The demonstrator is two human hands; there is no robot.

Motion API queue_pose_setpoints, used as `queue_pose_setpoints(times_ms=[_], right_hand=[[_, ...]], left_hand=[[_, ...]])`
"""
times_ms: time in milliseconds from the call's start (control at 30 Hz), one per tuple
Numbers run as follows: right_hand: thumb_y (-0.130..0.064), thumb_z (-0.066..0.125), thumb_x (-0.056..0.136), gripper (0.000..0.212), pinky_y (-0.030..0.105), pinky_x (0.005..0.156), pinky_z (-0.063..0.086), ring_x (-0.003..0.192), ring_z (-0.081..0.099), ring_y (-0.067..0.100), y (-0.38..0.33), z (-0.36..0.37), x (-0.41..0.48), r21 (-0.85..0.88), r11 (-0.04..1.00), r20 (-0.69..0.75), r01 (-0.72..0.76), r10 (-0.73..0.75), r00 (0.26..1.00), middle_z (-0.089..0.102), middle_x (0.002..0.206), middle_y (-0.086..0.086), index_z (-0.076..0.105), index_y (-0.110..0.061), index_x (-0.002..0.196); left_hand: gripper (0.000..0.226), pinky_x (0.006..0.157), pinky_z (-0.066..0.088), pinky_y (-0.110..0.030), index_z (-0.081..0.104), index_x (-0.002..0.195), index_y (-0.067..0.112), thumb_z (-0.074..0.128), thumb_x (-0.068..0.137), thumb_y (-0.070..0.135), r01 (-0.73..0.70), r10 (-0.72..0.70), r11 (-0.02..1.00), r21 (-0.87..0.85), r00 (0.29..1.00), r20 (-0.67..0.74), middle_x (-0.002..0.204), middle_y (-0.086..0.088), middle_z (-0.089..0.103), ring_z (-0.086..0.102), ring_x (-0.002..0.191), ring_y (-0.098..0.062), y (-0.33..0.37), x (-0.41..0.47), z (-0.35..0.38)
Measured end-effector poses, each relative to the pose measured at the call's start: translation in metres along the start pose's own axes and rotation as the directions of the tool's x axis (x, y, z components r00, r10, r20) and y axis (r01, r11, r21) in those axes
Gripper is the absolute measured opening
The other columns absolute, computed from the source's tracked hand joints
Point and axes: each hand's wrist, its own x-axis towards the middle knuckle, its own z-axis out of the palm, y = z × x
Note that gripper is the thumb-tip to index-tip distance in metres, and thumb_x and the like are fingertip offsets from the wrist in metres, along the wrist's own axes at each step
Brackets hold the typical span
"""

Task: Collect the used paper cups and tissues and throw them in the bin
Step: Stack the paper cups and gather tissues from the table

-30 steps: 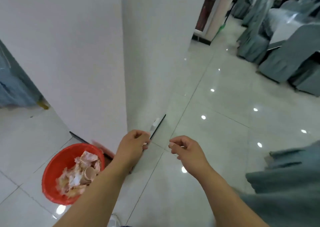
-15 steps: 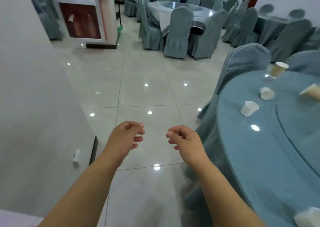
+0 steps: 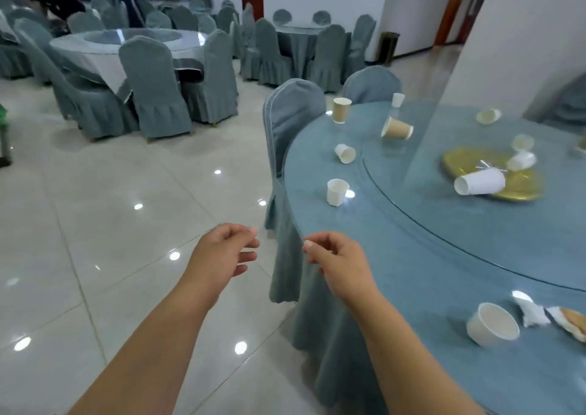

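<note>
Paper cups (image 3: 336, 192) lie beyond the relaxed, empty left grip (image 3: 222, 253) and right grip (image 3: 341, 262).

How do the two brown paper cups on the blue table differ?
The left brown cup stands upright; the right brown cup lies tipped on its side. The left brown cup sits close to the edge of the table; the right brown cup lies further in. Both are brown paper, apparently the same size.

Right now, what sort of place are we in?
Probably a banquet hall or restaurant dining room: several round tables with cloths, chairs in matching fabric covers, and a glass turntable on the near table, which is strewn with used paper cups.
</note>
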Motion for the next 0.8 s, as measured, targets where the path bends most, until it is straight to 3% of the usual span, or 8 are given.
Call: queue_pose_setpoints(times_ms=[233,467,800], right_hand=[[-0.022,0.064,0.089,0.006,0.026,0.074,0.049,0.083,0.065,0.015,-0.007,-0.018,0.01,0.025,0.998,-0.21,-0.056,0.06,0.976,0.069,0.085,-0.003,0.065,-0.026,0.085],[-0.02,0.066,0.088,0.005,0.028,0.07,0.049,0.078,0.065,0.014,0.01,-0.078,0.024,0.05,0.993,-0.447,-0.11,0.12,0.887,0.068,0.083,-0.001,0.066,-0.023,0.085],[-0.02,0.066,0.087,0.005,0.029,0.07,0.048,0.076,0.063,0.013,0.034,-0.17,0.082,0.12,0.984,-0.583,-0.131,0.176,0.793,0.064,0.077,-0.007,0.065,-0.022,0.082]], left_hand=[[0.015,0.08,0.051,-0.037,0.063,0.089,0.014,0.059,0.092,0.028,-0.036,0.032,0.999,0.016,0.977,0.209,0.088,-0.003,0.068,0.065,0.083,-0.021,0.026,0.054,0.027],[0.015,0.069,0.045,-0.031,0.061,0.085,0.014,0.06,0.092,0.027,-0.008,-0.013,0.999,0.047,0.897,0.441,0.084,-0.004,0.066,0.061,0.074,-0.019,0.031,0.087,0.107],[0.013,0.066,0.044,-0.028,0.059,0.082,0.017,0.061,0.091,0.025,-0.073,-0.008,0.991,0.114,0.808,0.589,0.082,-0.001,0.066,0.06,0.071,-0.016,0.052,0.149,0.23]])
